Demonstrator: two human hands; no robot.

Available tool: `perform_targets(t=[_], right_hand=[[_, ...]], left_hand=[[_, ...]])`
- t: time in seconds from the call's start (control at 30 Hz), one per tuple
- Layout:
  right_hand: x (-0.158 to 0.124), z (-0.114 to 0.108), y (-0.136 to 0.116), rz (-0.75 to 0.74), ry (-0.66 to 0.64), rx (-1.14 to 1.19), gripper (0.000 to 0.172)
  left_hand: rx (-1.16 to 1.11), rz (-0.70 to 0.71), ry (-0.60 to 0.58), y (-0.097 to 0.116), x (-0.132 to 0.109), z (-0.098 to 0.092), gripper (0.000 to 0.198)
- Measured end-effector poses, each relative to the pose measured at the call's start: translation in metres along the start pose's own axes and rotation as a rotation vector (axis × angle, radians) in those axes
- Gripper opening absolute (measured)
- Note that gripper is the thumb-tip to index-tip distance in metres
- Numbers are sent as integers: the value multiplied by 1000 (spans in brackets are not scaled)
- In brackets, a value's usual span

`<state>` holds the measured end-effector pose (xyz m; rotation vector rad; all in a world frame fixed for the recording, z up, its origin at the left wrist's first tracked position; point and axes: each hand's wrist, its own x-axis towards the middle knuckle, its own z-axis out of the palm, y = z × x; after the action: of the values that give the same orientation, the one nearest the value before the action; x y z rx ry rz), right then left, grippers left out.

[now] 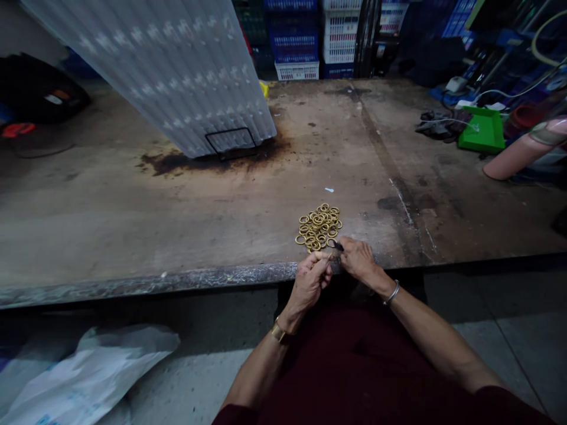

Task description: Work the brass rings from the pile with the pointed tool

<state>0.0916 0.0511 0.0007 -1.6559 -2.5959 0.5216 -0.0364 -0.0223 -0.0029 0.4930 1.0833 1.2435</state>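
Note:
A pile of brass-coloured rings (319, 221) lies near the front edge of the wooden table. Just in front of the pile, my left hand (311, 278) pinches a thin brass-coloured ring, seen edge-on between thumb and forefinger. My right hand (359, 258) is closed on a small dark tool (338, 245). The tool points left toward the nearest rings; its kind is too small to make out. Both hands are close together at the table edge, and the right palm and fingertips are partly hidden.
A ribbed translucent stack (186, 77) leans in a black wire stand (230, 144) at the back left. A green tray (482, 130) and a pink cylinder (522, 153) stand at right. A small white scrap (329, 190) lies behind the rings. Below left is a white bag (97, 369).

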Motion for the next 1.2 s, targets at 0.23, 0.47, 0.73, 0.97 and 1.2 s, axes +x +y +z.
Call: perform_targets(t=[0.23,0.47,0.73,0.97,1.2], right_hand=[[11,8,14,-20,185,121,19],[13,8,-3,-12,119,100,23],[18,11,2,-18,107,92,26],[14,17,9,-42,207,217,18],[3,18,11,-97,263,396,12]], left_hand=[[-146,-98,-103,-5,-4,-3,38],[-240,-107,-112,-7,2,-10,38],[-334,-144,-155,-1,5,-15,35],[-346,-127,-75,4,9,-14,31],[-338,-65,19,9,15,-14,38]])
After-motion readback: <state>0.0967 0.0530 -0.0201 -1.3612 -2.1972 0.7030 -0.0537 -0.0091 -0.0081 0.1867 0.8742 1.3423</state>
